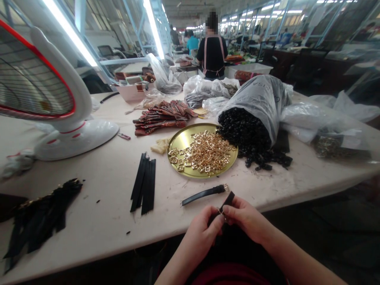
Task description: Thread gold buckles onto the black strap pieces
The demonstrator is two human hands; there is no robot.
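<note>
Just off the table's front edge, my left hand (pixel 209 223) and my right hand (pixel 240 213) are close together, fingers pinched. Between them is a black strap (pixel 228 200) with a small metal buckle (pixel 220 211) on it. My left fingers grip the buckle and the strap beside it; my right fingers hold the strap's upper end. Part of the strap is hidden by my fingers. Right behind my hands lies a black strap with a gold buckle (pixel 204 194). Beyond it, a round gold tray (pixel 175 144) carries a heap of small gold buckles (pixel 208 152).
Flat black strips (pixel 144 184) lie left of the tray, and a bundle of black straps (pixel 44 217) is at far left. A plastic bag (pixel 261 103) spills black pieces (pixel 246 130). A white fan (pixel 80 136) stands at left. A person (pixel 212 55) stands farther back.
</note>
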